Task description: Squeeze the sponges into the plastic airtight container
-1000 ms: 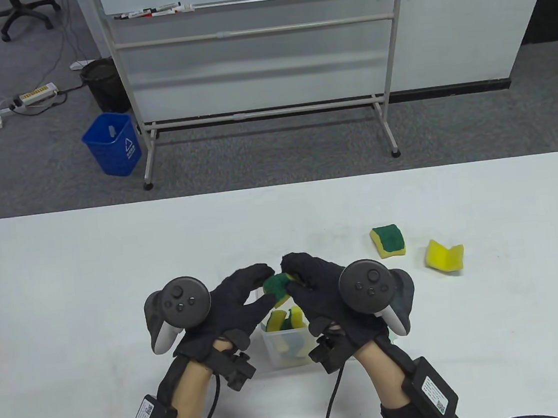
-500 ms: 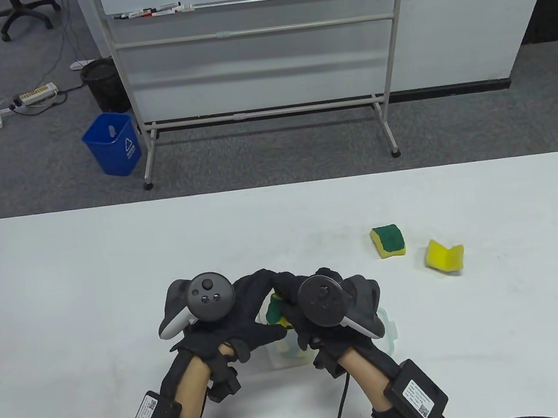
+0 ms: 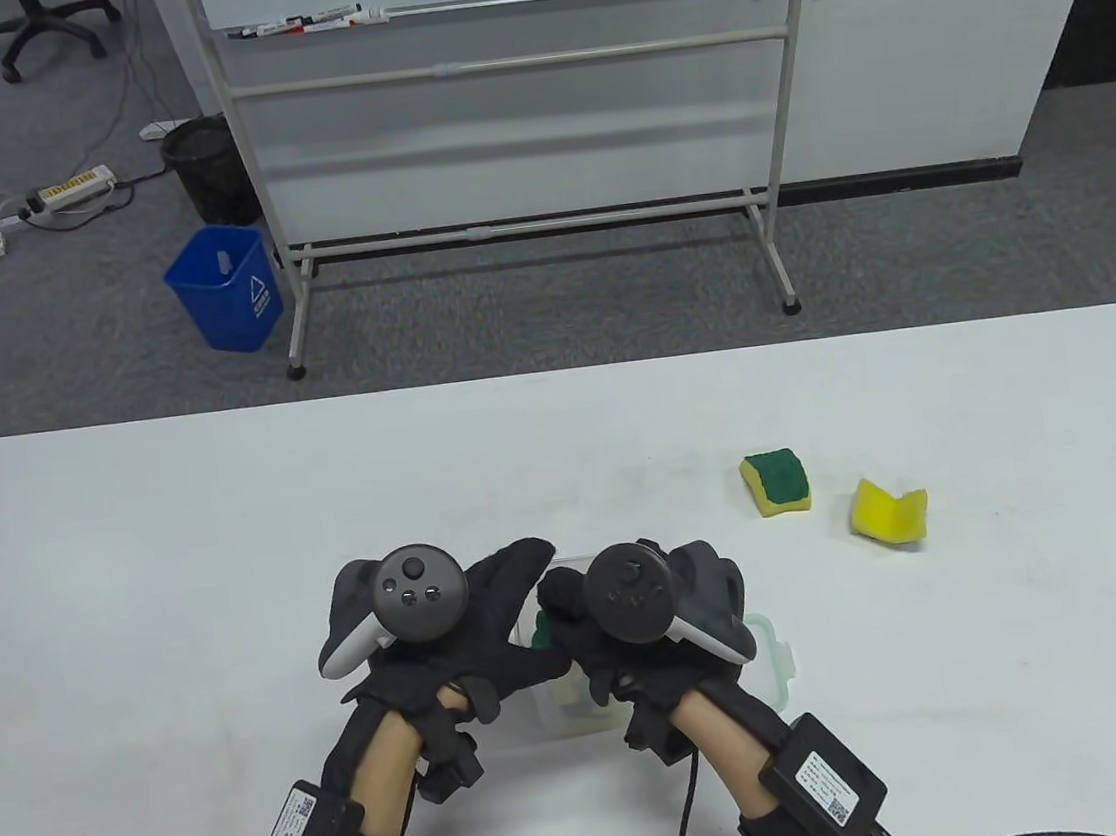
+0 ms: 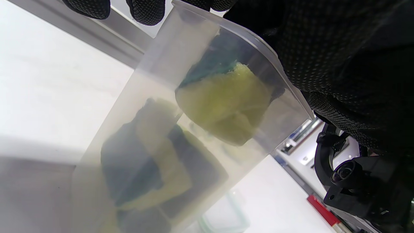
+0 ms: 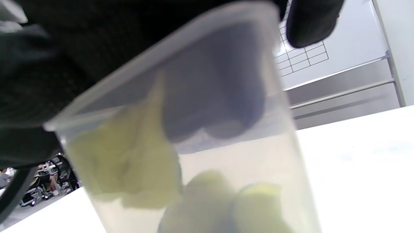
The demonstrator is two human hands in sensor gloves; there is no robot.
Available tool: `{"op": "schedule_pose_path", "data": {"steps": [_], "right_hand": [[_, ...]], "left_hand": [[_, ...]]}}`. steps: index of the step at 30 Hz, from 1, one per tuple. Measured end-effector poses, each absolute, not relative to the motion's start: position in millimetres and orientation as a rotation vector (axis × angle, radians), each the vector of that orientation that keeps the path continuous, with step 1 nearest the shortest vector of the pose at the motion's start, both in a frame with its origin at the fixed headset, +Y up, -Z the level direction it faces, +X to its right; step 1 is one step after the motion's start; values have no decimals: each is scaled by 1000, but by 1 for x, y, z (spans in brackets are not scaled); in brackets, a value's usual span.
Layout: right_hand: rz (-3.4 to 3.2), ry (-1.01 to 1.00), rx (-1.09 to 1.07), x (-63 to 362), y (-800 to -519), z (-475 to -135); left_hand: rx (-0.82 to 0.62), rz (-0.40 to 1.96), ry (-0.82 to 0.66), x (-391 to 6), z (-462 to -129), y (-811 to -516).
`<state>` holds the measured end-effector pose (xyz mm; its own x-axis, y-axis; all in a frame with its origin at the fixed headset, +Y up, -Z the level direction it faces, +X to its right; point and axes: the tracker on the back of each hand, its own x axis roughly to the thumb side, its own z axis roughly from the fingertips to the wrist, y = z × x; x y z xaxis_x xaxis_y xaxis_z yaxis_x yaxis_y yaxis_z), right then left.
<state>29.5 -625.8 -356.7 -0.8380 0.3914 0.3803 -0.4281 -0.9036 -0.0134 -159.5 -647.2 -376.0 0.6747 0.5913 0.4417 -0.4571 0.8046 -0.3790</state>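
Observation:
A clear plastic container (image 3: pixel 564 714) stands on the white table near its front edge, between both hands. My left hand (image 3: pixel 525 611) grips the container around its top. My right hand (image 3: pixel 570 633) pushes a green-and-yellow sponge (image 3: pixel 542 631) down into the opening. In the left wrist view the sponge (image 4: pixel 223 103) is squashed just under the rim of the container (image 4: pixel 129 106), above other sponges (image 4: pixel 155 165) lying lower down. In the right wrist view my right fingers (image 5: pixel 213 97) reach inside the container (image 5: pixel 275 168) beside the yellow sponge (image 5: pixel 129 168).
The container's lid (image 3: pixel 774 655) lies just right of it, partly under my right hand. A green-topped sponge (image 3: pixel 777 482) and a folded yellow sponge (image 3: pixel 888 509) lie on the table (image 3: pixel 180 542) to the right. A whiteboard stand (image 3: pixel 525 220) is behind the table.
Both hands have come down over the container. The sponge held above the opening has been pushed in, and only a sliver of green still shows from above.

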Motion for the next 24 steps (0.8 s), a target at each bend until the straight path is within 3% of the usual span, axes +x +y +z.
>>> {"op": "schedule_pose_path", "data": {"steps": [5, 20, 24], "right_hand": [[2632, 57, 607, 29, -637, -365], [2659, 360, 625, 31, -646, -374], [2678, 346, 627, 29, -646, -372]], "left_hand": [[-249, 595, -580, -160, -376, -647], [-261, 593, -583, -161, -376, -648], [-263, 591, -581, -161, -376, -647]]}}
